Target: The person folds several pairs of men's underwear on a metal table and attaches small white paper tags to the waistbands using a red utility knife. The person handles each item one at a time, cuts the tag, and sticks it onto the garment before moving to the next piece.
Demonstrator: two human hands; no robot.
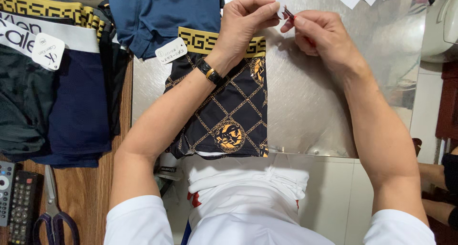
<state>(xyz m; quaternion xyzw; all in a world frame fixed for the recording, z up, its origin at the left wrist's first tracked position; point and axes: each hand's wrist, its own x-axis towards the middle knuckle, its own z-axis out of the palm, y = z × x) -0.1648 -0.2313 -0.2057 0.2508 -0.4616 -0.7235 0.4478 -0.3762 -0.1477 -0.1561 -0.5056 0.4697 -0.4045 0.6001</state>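
Black-and-gold patterned shorts (228,112) lie flat on a shiny metal sheet (310,106), below two hands pinching a tiny item.

Left hand (243,23) and right hand (317,35), fingertips closed, together grip a small red-and-white tag (287,13) above the gold waistband, seemingly raised for a closer view. A white rounded label (171,50) hangs at the waistband's left; more folded shorts (57,82) stack further left.

Both arms reach forward; the left hand (245,20) and right hand (317,35) meet fingertip to fingertip, pinched closed, wrists bent inward.
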